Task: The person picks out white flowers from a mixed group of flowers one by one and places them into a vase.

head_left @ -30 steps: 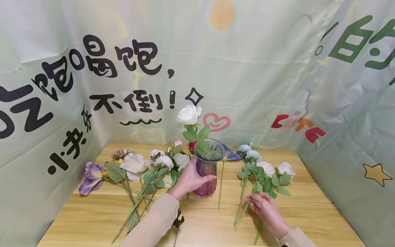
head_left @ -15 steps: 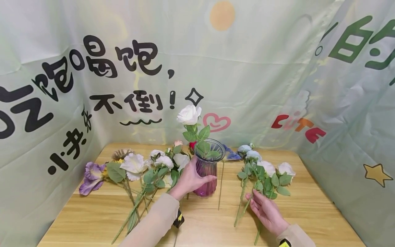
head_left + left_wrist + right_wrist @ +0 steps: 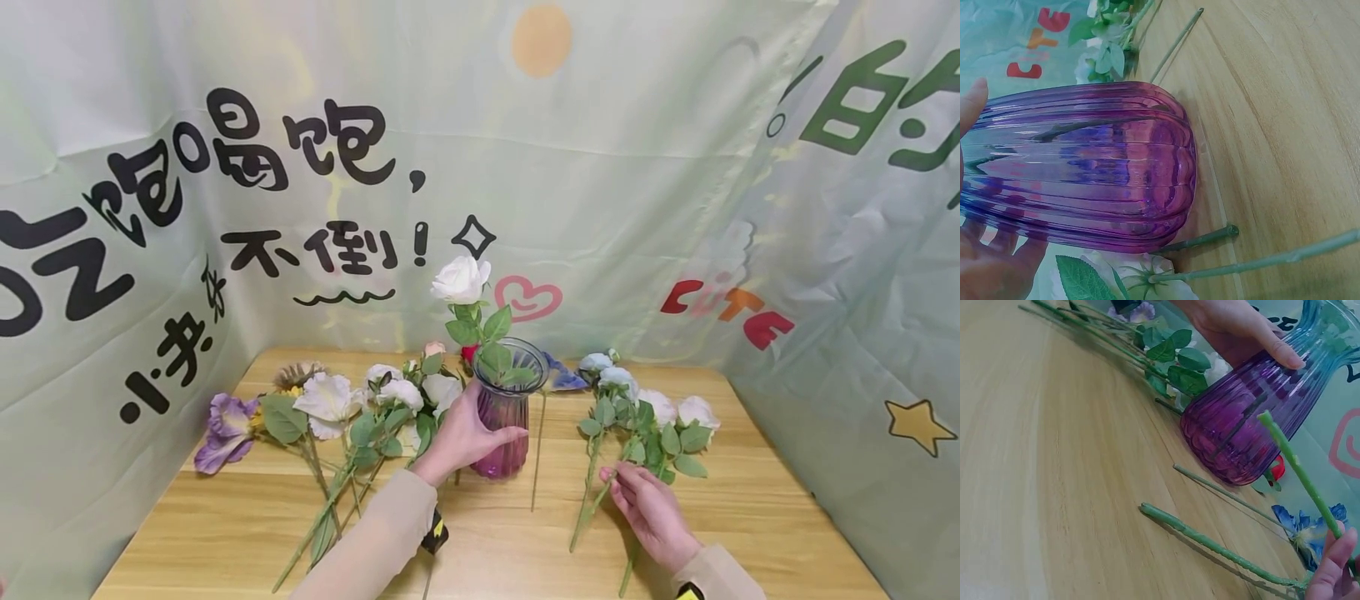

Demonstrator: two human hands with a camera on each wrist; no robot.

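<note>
The left hand (image 3: 467, 435) has its grip wrapped round a ribbed glass vase (image 3: 508, 408), purple toward the base, and a white rose (image 3: 459, 280) stands in the vase's mouth, leaning left. From here I can't tell whether the base touches the table (image 3: 495, 550). To the vase's right, the right hand (image 3: 651, 510) pinches a green stem (image 3: 1300, 469), its end raised off the table. Pale blue flowers (image 3: 617, 382) lie on that same side. Left of the vase are white blooms (image 3: 326, 404) and a purple flower (image 3: 225, 433); a blue flower (image 3: 564, 373) lies behind it.
</note>
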